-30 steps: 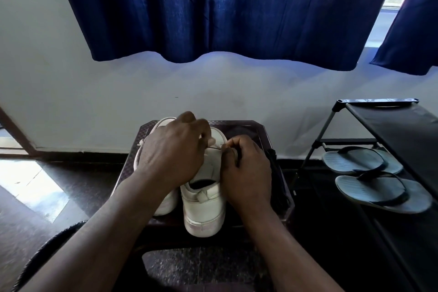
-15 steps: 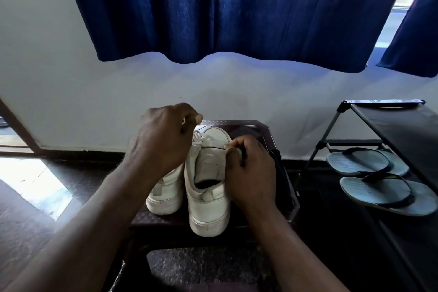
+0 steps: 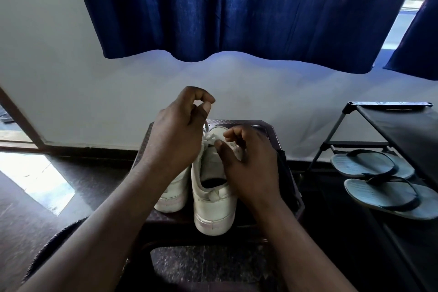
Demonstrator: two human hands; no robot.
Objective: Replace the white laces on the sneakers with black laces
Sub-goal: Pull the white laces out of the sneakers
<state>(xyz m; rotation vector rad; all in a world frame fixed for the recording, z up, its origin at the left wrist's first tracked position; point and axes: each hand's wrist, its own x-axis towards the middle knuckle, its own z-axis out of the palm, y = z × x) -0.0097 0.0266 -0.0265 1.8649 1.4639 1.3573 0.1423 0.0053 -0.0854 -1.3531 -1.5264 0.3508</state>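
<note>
- left hand: thumb + index tips pinched together on the white lace, raised above the shoes; the strand runs down from the pinch to the front eyelets.
- right hand: fingers curled but apart, thumb out toward the lace rows, other fingertips resting on the right shoe's far right side. can't tell if they grip any lace.
- right shoe sits heel-near, toe-far on the dark stool; lace looks slack and bunched at the far rows, tongue bare nearer the opening.
- left shoe touching it on the left, mostly hidden under the left wrist.
- black laces: a dark strip hangs at the stool's right edge, prob them, not sure.
- flip-flops on a rack, far right, well apart.
- step, imo: unlacing the right shoe, early on; no black lace in yet.
- next: draw the strand clear of its eyelet w/ left, right holds the shoe down, then work the next crossing loose.
</note>
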